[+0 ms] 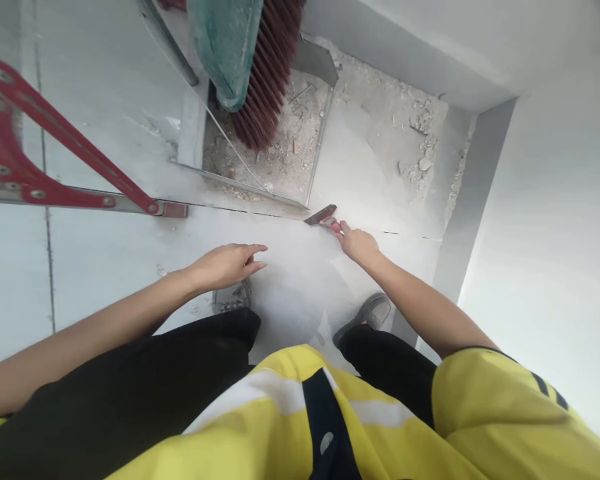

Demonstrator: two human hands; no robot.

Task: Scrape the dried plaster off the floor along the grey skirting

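Note:
My right hand (359,244) is closed round the red handle of a scraper (322,215). The scraper's wide dark blade is at the floor tiles (300,250), close to the front corner of a dustpan (290,200). Grey rubble and dust (293,157) lie in the dustpan. A broom (267,87) with dark red bristles and a green head stands over it, bristles down among the debris. My left hand (229,265) holds nothing; its fingers are apart above the tiles, over my left shoe (233,297).
A red and metal folding leg frame (80,140) reaches in from the left, its foot on the tiles. Loose rubble (420,150) lies along the grey skirting (480,173) in the corner. White walls rise at the right and back. My right shoe (373,312) stands near the right wall.

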